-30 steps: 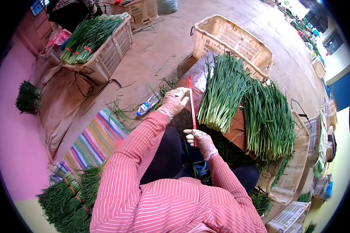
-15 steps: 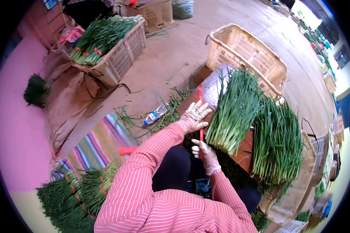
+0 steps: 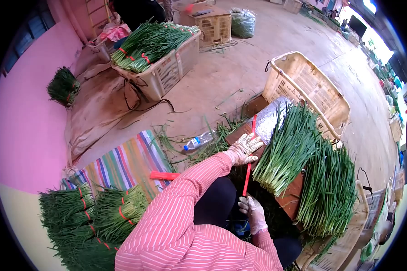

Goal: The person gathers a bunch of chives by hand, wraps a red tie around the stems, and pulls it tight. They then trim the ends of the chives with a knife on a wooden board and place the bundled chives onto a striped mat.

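A long red band [image 3: 248, 168] lies along the left edge of a wooden board [image 3: 290, 198]. My left hand [image 3: 245, 147], gloved, lies flat on the band's upper part with fingers spread. My right hand [image 3: 254, 211], also gloved, pinches the band's lower end near my lap. Right of the band, a loose pile of green chives [image 3: 287, 149] lies on the board, white ends towards me. A second chive pile [image 3: 328, 189] sits further right.
An empty cream basket [image 3: 313, 88] stands behind the board. A water bottle [image 3: 198, 141] and a striped mat [image 3: 122, 163] with spare red bands [image 3: 164, 175] lie to the left. Tied chive bundles [image 3: 92, 217] are at bottom left. A crate of chives [image 3: 160, 49] is at the back.
My left hand let go of the band's top end and now lies open on it. The band came down onto the board. The view swung right and down.
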The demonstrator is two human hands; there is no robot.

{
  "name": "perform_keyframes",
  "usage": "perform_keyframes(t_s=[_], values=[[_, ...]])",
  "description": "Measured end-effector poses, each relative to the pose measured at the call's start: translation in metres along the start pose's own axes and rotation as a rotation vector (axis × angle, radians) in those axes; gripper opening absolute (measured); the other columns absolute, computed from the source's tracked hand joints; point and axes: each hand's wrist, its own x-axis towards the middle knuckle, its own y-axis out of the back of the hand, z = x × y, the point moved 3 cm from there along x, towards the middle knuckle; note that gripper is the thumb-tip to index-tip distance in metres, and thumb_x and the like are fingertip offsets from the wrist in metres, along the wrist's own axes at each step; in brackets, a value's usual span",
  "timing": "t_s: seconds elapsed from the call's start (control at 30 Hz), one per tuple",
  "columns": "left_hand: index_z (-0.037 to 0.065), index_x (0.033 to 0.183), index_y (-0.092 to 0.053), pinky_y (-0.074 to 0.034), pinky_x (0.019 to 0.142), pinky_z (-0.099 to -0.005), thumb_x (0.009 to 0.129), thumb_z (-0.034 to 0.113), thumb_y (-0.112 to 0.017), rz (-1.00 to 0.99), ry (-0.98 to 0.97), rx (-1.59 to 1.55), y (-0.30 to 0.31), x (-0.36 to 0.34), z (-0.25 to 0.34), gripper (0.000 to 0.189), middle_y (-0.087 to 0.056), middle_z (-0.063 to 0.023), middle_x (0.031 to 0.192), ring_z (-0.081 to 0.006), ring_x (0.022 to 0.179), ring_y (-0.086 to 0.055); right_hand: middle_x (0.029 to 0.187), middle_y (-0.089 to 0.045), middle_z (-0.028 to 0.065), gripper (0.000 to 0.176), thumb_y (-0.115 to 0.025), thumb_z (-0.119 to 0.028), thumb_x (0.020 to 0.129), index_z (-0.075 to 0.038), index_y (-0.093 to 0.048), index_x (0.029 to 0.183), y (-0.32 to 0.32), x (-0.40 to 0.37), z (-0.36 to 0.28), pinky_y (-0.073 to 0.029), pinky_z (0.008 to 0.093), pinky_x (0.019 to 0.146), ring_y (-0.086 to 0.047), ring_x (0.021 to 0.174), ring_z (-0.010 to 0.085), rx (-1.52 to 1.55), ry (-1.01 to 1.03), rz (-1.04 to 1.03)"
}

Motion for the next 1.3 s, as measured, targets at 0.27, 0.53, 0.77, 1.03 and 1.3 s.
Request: perform_keyframes(t_s=[0.27,0.53,0.77,1.03,1.3], values=[[0.012,0.103,-0.054,-0.043,0.083,-0.0461,0.074,0.034,-0.065,0.207,0.055,-0.006,0.057,0.015,0.013,0.038,-0.054,-0.0143,0.099,-0.0348,0.095,-0.052,0.107,-0.065,0.0045,0.05,-0.054,-0.03,0.095,0.0,-0.044,0.135,0.014,-0.052,-0.011,-0.049,0.023,0.075,-0.062,0.087,0.0099,-0.091,-0.019,0.037],[0.004,0.121,-0.059,-0.035,0.106,-0.0395,0.095,0.047,-0.045,0.33,0.18,-0.332,0.045,0.045,0.005,0.052,-0.059,-0.0163,0.123,-0.0318,0.12,-0.051,0.098,-0.068,0.0023,0.041,-0.052,-0.031,0.097,-0.002,-0.056,0.125,0.059,-0.102,-0.094,-0.047,0.0216,0.073,-0.062,0.08,0.0078,-0.05,0.338,0.321],[0.002,0.117,-0.061,-0.04,0.098,-0.0398,0.092,0.066,-0.032,0.11,0.377,-0.557,0.035,0.07,0.03,0.075,-0.063,-0.0202,0.114,-0.0349,0.113,-0.056,0.107,-0.065,0.004,0.048,-0.06,-0.033,0.092,0.0,-0.053,0.126,0.095,-0.046,-0.128,-0.048,0.0233,0.077,-0.062,0.092,0.012,-0.112,0.35,0.463],[-0.003,0.128,-0.051,-0.039,0.1,-0.0393,0.09,0.066,-0.038,0.154,0.516,-0.455,0.02,0.069,0.04,0.081,-0.057,-0.0241,0.124,-0.034,0.118,-0.054,0.082,-0.068,0.0137,0.047,-0.067,-0.053,0.078,-0.006,-0.07,0.082,0.051,-0.02,-0.157,-0.05,0.0414,0.072,-0.066,0.082,0.0312,-1.319,0.148,0.637],[-0.001,0.139,-0.038,-0.035,0.104,-0.0435,0.087,0.072,-0.036,0.118,0.574,-0.488,0.02,0.061,0.041,0.09,-0.05,-0.028,0.13,-0.0405,0.122,-0.048,0.075,-0.064,0.0141,0.029,-0.066,-0.031,0.086,-0.003,-0.068,0.083,0.087,-0.03,-0.146,-0.048,0.0336,0.066,-0.063,0.071,0.0269,-0.665,0.614,0.632]])
